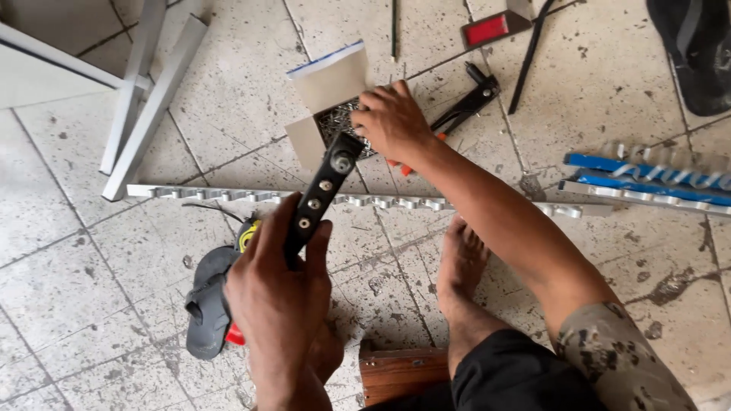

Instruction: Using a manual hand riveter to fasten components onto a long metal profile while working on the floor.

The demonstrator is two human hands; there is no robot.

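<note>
My left hand (278, 293) grips a black metal bar (321, 192) with several round holes and rivets along it, holding it upright over the tiled floor. My right hand (392, 120) reaches forward into a small open cardboard box (329, 95) filled with many small metal fasteners, fingers curled down onto them. Just right of that hand lies a black rivet tool with orange handle tips (461, 106). A long notched aluminium strip (228, 195) runs across the floor under the bar.
My bare foot (461, 266) rests on the floor by a wooden block (400, 373). A dark sandal (205, 304) lies at left, another (697, 46) at top right. Aluminium profiles (148, 99) lean at top left; blue-taped strips (647, 179) lie at right.
</note>
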